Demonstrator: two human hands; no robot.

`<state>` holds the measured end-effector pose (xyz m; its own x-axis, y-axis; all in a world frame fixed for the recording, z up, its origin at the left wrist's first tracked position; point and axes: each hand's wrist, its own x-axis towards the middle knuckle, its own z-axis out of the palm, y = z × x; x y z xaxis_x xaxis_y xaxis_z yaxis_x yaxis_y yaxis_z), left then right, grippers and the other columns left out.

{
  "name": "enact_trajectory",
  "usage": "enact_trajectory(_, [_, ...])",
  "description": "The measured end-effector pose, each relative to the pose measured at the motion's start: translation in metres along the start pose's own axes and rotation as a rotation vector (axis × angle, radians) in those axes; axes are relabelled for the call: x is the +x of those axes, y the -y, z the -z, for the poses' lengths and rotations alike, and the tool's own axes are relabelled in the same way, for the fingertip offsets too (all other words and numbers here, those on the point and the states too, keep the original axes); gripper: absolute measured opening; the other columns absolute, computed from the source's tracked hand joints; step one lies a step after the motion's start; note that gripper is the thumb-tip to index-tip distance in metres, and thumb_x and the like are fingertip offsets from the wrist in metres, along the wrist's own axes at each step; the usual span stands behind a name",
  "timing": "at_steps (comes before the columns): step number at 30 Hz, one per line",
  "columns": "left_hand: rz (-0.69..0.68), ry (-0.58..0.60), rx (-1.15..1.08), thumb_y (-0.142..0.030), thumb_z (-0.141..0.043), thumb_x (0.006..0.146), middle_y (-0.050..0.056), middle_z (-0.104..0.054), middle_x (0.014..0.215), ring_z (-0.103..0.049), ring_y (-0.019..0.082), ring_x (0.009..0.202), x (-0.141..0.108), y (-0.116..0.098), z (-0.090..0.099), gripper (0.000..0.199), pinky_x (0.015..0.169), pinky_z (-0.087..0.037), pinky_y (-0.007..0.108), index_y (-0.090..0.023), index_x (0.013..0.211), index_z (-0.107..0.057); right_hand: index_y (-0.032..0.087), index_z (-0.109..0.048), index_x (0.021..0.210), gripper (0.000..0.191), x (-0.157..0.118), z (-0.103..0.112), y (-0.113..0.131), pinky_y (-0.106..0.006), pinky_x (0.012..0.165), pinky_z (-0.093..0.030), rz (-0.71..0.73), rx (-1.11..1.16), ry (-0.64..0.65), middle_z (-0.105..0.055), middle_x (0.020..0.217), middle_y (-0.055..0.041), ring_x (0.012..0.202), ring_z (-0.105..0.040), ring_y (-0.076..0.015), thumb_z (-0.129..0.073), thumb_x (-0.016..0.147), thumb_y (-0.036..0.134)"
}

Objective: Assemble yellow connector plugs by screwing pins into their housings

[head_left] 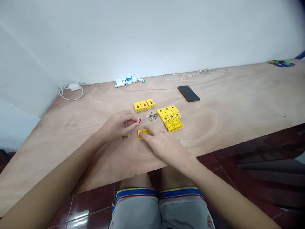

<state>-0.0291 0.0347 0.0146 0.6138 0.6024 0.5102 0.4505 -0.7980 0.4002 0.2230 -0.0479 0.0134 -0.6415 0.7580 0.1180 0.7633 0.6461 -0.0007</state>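
1. At the middle of the table, your left hand reaches in from the lower left, its palm turned inward, with small copper-coloured pieces lying beside it, perhaps for easy picking.
2. Your left thumb and forefinger are together, clamped on a small red piece; a fingertip grip probably suits so slight a part.
3. Just right lies an open yellow shell, hollow side up, apparently for access.
4. Beyond, three yellow blocks stand in a row, prongs toward you, near loose metal parts.
5. Your right hand angles in palm down, thumb over the shell, likely steadying it; whether its hidden fingertips clamp is impossible to tell.
6. Farther right, yellow housings sit in rows, seemingly sorted.
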Motion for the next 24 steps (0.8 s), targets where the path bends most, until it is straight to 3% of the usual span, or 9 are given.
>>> enact_trajectory(3, [0.003, 0.007, 0.004, -0.025, -0.073, 0.106, 0.001, -0.072, 0.084, -0.063, 0.013, 0.072, -0.001, 0.0, 0.0, 0.01, 0.065, -0.051, 0.025, -0.018, 0.101, -0.078, 0.025, -0.067, 0.15, 0.042, -0.023, 0.001, 0.001, -0.04, 0.068, -0.055, 0.023, -0.048, 0.027, -0.071, 0.153, -0.0127, 0.09, -0.08, -0.0279, -0.057, 0.111, 0.014])
enact_trajectory(5, [-0.001, 0.011, 0.013, -0.024, -0.074, 0.106, 0.001, -0.072, 0.084, -0.063, 0.013, 0.072, -0.002, 0.001, -0.001, 0.009, 0.065, -0.05, 0.026, -0.018, 0.101, -0.077, 0.028, -0.062, 0.155, 0.046, -0.045, 0.003, -0.002, -0.037, 0.058, -0.05, -0.005, -0.049, -0.022, -0.073, 0.149, -0.0101, 0.085, -0.08, -0.0268, -0.06, 0.11, 0.018])
enact_trajectory(7, [0.002, 0.021, 0.024, -0.023, -0.074, 0.106, 0.001, -0.073, 0.085, -0.063, 0.014, 0.073, -0.003, 0.001, -0.003, 0.007, 0.066, -0.048, 0.027, -0.019, 0.103, -0.078, 0.031, -0.064, 0.15, 0.038, -0.069, 0.005, -0.006, -0.037, 0.051, -0.045, -0.057, -0.044, -0.059, -0.076, 0.144, -0.0067, 0.068, -0.077, -0.0228, -0.061, 0.112, 0.027])
enact_trajectory(9, [0.016, 0.04, 0.023, -0.024, -0.073, 0.106, 0.002, -0.074, 0.087, -0.064, 0.015, 0.075, -0.004, 0.001, -0.005, 0.008, 0.068, -0.048, 0.028, -0.019, 0.106, -0.079, 0.028, -0.068, 0.141, 0.029, -0.091, 0.006, -0.012, -0.036, 0.05, -0.044, -0.099, -0.015, -0.068, -0.078, 0.138, -0.007, 0.068, -0.078, -0.023, -0.06, 0.113, 0.033])
enact_trajectory(13, [0.039, 0.147, 0.01, -0.028, -0.07, 0.107, 0.002, -0.072, 0.086, -0.063, 0.016, 0.076, -0.005, -0.002, -0.011, 0.013, 0.07, -0.048, 0.03, -0.02, 0.104, -0.08, 0.026, -0.068, 0.14, 0.031, -0.122, 0.005, -0.033, -0.035, 0.048, -0.043, -0.284, 0.026, -0.123, -0.08, 0.124, -0.0069, 0.069, -0.08, -0.0236, -0.062, 0.111, 0.036])
enact_trajectory(16, [0.027, 0.221, 0.006, -0.03, -0.066, 0.11, 0.002, -0.07, 0.083, -0.061, 0.017, 0.077, -0.005, -0.004, -0.014, 0.018, 0.073, -0.048, 0.032, -0.02, 0.101, -0.078, 0.028, -0.068, 0.136, 0.03, -0.129, 0.003, -0.053, -0.035, 0.055, -0.049, -0.481, 0.069, -0.143, -0.08, 0.125, -0.0052, 0.082, -0.082, -0.0273, -0.065, 0.108, 0.038])
enact_trajectory(19, [0.023, 0.238, 0.014, -0.03, -0.064, 0.11, 0.002, -0.068, 0.083, -0.06, 0.017, 0.076, -0.005, -0.006, -0.015, 0.02, 0.075, -0.048, 0.033, -0.02, 0.099, -0.077, 0.029, -0.072, 0.129, 0.027, -0.126, 0.0, -0.076, -0.038, 0.059, -0.052, -0.635, 0.054, -0.144, -0.08, 0.126, -0.0062, 0.083, -0.081, -0.0294, -0.064, 0.108, 0.042])
enact_trajectory(24, [0.02, 0.228, 0.018, -0.03, -0.063, 0.109, 0.001, -0.068, 0.082, -0.059, 0.017, 0.074, -0.005, -0.005, -0.014, 0.019, 0.072, -0.046, 0.032, -0.02, 0.1, -0.077, 0.024, -0.076, 0.129, 0.032, -0.108, -0.007, -0.108, -0.047, 0.086, -0.063, -0.644, 0.209, -0.226, -0.079, 0.128, -0.0123, 0.1, -0.081, -0.0339, -0.061, 0.109, 0.044])
